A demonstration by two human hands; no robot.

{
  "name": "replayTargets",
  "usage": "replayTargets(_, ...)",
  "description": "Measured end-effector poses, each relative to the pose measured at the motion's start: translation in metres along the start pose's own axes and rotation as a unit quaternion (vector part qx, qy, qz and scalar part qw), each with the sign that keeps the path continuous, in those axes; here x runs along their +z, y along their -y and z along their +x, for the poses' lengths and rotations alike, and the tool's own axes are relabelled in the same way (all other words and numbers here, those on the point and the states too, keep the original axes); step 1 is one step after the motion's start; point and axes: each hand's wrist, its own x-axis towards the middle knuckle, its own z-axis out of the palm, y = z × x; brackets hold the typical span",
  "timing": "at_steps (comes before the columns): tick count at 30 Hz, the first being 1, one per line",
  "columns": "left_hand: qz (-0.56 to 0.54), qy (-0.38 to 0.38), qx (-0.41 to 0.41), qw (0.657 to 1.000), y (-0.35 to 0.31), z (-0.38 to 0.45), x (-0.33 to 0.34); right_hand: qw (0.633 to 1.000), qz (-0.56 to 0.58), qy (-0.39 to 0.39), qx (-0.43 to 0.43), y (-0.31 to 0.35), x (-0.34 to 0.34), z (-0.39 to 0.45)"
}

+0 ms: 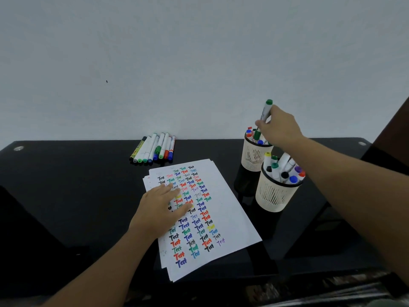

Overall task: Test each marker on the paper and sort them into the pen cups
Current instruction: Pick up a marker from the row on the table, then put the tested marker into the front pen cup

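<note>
While left hand (162, 206) flattens paper (223, 209), right fingers (262, 126) clamped on green marker (264, 114) above far cup's rim (250, 141).

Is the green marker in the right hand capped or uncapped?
Capped. The green-capped white marker held by the right hand has its green cap on, lower end entering the far cream mesh pen cup.

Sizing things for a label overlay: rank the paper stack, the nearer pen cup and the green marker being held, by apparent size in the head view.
1. Paper stack, by far the largest.
2. Nearer pen cup.
3. Green marker in the right hand, partly covered by fingers and farther away, so its true size is less sure.
</note>
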Motion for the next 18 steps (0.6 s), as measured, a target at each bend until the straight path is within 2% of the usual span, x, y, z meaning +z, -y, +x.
replayTargets(6, -0.003, 0.009, -0.003, 1.000, 0.000, 0.000, -0.001, 0.998, -0.017, 0.048, 0.020, -0.007, 0.007, 0.001)
replayTargets(18, -0.001, -0.004, -0.026, 1.000, 0.000, -0.001, -0.003, 0.998, -0.041, 0.032, -0.045, 0.014, 0.013, -0.004)
